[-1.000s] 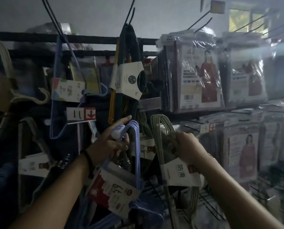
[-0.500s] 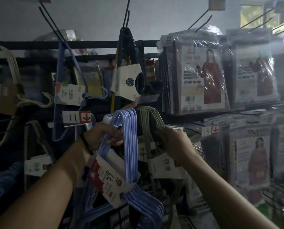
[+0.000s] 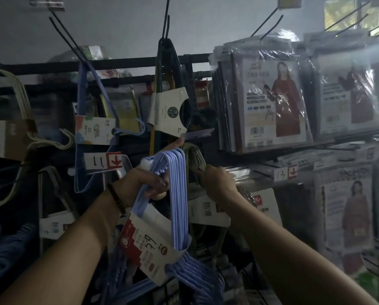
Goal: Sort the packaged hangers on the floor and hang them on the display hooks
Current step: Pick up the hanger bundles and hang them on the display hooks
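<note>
- Gripping of the blue hanger bundle is done by the left hand: the fingers are curled round the wires just below the hook ends, and the bundle is held upright in front of the rack, off the floor.
- A red-and-white card sleeve is wrapped round the lower part of this bundle, and handwritten figures are seen on it.
- The olive-green hanger bundle is clasped by the right hand, whose fingers are closed round the necks. Its hooks are raised just beside the blue hooks; whether the two sets touch cannot be told.
- A white card label is seen on the green bundle, below the right hand.
- Whether either bundle is already caught on a peg cannot be told in the dim light.
- Above both hands, a dark hanger pack with a white card is hung from a black display hook.
- Further left, a blue hanger pack is hung from another hook, and a price tag marked "11" is fixed below its card.
- To the right, garment packs in clear plastic are hung in rows, with a price tag marked "13" beneath them.
- A dark beaded bracelet is worn on the left wrist and a metal band on the right.
</note>
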`<action>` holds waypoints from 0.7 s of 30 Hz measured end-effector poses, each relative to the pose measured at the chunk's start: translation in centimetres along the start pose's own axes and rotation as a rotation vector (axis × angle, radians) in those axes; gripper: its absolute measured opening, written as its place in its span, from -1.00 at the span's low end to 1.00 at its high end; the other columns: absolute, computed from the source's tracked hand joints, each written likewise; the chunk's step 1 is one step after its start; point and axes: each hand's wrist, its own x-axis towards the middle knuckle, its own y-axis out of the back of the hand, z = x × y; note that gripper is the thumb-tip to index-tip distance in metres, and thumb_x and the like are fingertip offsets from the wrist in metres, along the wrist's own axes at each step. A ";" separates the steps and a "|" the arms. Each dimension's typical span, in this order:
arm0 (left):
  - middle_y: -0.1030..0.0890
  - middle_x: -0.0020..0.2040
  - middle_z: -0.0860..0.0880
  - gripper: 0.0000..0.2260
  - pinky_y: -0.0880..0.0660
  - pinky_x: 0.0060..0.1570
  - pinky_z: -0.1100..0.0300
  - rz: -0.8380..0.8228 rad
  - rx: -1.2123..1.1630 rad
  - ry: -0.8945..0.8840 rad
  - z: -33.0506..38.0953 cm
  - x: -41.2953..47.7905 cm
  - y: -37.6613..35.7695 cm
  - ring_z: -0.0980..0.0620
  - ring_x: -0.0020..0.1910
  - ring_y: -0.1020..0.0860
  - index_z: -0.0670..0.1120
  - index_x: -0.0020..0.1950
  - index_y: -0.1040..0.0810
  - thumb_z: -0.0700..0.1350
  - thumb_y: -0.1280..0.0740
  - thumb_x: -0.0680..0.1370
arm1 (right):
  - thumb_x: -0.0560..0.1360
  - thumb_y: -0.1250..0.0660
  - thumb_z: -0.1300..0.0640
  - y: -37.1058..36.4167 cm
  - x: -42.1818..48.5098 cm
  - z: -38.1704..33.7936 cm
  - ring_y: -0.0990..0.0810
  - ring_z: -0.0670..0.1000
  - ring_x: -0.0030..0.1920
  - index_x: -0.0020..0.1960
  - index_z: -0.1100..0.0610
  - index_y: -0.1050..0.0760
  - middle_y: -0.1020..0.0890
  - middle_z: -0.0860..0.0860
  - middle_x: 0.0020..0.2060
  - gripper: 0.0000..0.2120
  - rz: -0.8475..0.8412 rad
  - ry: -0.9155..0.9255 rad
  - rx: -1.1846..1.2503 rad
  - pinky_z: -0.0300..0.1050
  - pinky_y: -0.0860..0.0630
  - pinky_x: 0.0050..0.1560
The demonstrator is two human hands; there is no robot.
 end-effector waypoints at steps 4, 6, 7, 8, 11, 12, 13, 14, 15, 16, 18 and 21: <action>-0.69 -0.08 -0.16 -0.59 -0.38 -0.19 0.09 -0.085 -0.242 -0.014 0.2 -0.2 0.4 0.03 -0.22 -0.63 -0.24 0.44 -0.48 -0.39 -0.12 0.62 | 0.63 -0.26 0.27 -1.8 0.9 -0.2 -0.71 0.27 0.06 0.17 0.22 -0.59 -0.70 0.22 0.02 -0.83 -0.060 -0.019 -0.099 0.03 -0.61 -0.13; -0.64 -0.34 0.03 -0.71 -0.27 -0.35 0.16 -0.052 -0.003 -0.021 0.1 -0.5 0.0 0.16 -0.49 -0.46 -0.02 0.22 -0.70 -0.17 -0.43 0.51 | 0.65 -0.24 0.25 -2.4 0.9 -0.3 -0.70 0.25 0.10 0.19 0.24 -0.58 -0.69 0.20 0.05 -0.81 -0.077 -0.017 -0.134 0.00 -0.52 -0.16; -0.61 -0.40 0.10 -0.75 -0.24 -0.39 0.18 -0.043 0.078 -0.040 0.0 -0.7 -0.1 0.20 -0.53 -0.40 0.07 0.12 -0.74 -0.09 -0.49 0.44 | 0.67 -0.22 0.24 -2.7 1.0 -0.3 -0.68 0.25 0.13 0.21 0.23 -0.58 -0.67 0.19 0.08 -0.79 -0.092 -0.018 -0.122 0.01 -0.51 -0.12; -0.59 -0.42 0.11 -0.67 -0.19 -0.40 0.16 -0.042 0.092 -0.067 -0.2 -0.9 -0.1 0.21 -0.55 -0.38 0.10 0.18 -0.72 -0.09 -0.50 0.42 | 0.68 -0.20 0.21 -2.9 1.1 -0.4 -0.66 0.26 0.15 0.23 0.23 -0.57 -0.65 0.20 0.10 -0.77 -0.099 -0.017 -0.100 0.04 -0.51 -0.07; -0.55 -0.42 0.03 -0.19 -0.06 -0.40 0.08 0.089 -0.042 -0.106 -0.9 -1.4 -0.2 0.17 -0.57 -0.34 0.04 0.60 -0.34 -0.19 -0.53 0.37 | 0.69 -0.13 -0.03 -2.9 0.8 -0.8 -0.68 0.23 0.03 0.23 0.20 -0.58 -0.66 0.15 0.02 -0.62 -0.087 -0.066 -0.038 0.09 -0.64 -0.07; -0.55 -0.42 0.02 -0.11 -0.04 -0.40 0.07 0.144 -0.032 -0.121 -1.4 -1.7 -0.2 0.17 -0.58 -0.33 0.01 0.63 -0.27 -0.19 -0.56 0.34 | 0.68 -0.12 -0.12 -2.8 0.5 -1.0 -0.69 0.20 -0.03 0.20 0.18 -0.57 -0.65 0.13 -0.03 -0.58 -0.067 -0.095 -0.011 0.10 -0.66 -0.12; -0.54 -0.42 0.01 -0.07 -0.04 -0.40 0.07 0.180 -0.018 -0.139 -1.8 -2.0 -0.5 0.16 -0.58 -0.33 -0.01 0.63 -0.26 -0.18 -0.58 0.31 | 0.66 -0.14 -0.15 -2.6 0.1 -1.2 -0.68 0.20 -0.06 0.17 0.17 -0.54 -0.64 0.13 -0.05 -0.59 -0.047 -0.127 0.041 0.10 -0.66 -0.14; -0.53 -0.41 0.00 -0.07 -0.06 -0.43 0.09 0.222 -0.017 -0.155 -2.1 -2.4 -0.7 0.15 -0.59 -0.33 -0.03 0.61 -0.29 -0.21 -0.59 0.29 | 0.64 -0.18 -0.14 -2.3 -0.5 -1.4 -0.67 0.22 -0.05 0.16 0.16 -0.50 -0.62 0.15 -0.03 -0.62 -0.019 -0.151 0.085 0.09 -0.63 -0.16; -0.52 -0.39 -0.03 -0.10 -0.07 -0.46 0.12 0.260 -0.026 -0.169 -2.3 -2.9 -0.9 0.14 -0.59 -0.32 -0.04 0.60 -0.33 -0.27 -0.56 0.28 | 0.63 -0.21 -0.12 -1.8 -1.3 -1.5 -0.66 0.25 -0.03 0.16 0.15 -0.47 -0.60 0.16 0.00 -0.66 0.012 -0.162 0.101 0.06 -0.58 -0.18; -0.49 -0.37 -0.05 -0.15 -0.09 -0.49 0.14 0.299 -0.025 -0.180 -2.5 -3.5 -1.1 0.12 -0.58 -0.31 -0.05 0.58 -0.36 -0.31 -0.50 0.29 | 0.62 -0.22 -0.10 -1.4 -2.0 -1.5 -0.65 0.26 -0.01 0.16 0.13 -0.46 -0.60 0.16 0.02 -0.69 0.045 -0.155 0.085 0.04 -0.52 -0.20; -0.45 -0.31 -0.08 -0.24 -0.15 -0.51 0.14 0.418 0.023 -0.199 -2.8 -4.8 -1.5 0.09 -0.56 -0.30 -0.07 0.53 -0.44 -0.33 -0.43 0.32 | 0.61 -0.16 -0.15 -0.6 -3.8 -1.9 -0.64 0.24 -0.07 0.05 0.07 -0.49 -0.63 0.11 -0.05 -0.70 0.121 -0.101 0.045 0.01 -0.48 -0.25; -0.44 -0.29 -0.15 -0.37 -0.17 -0.50 0.13 0.575 0.089 -0.238 -3.4 -7.6 -2.5 0.06 -0.58 -0.29 -0.05 0.33 -0.59 -0.30 -0.42 0.25 | 0.63 -0.02 -0.25 1.0 -7.6 -4.6 -0.60 0.11 -0.31 -0.20 0.05 -0.46 -0.61 -0.02 -0.33 -0.52 0.185 0.067 0.280 0.00 -0.46 -0.34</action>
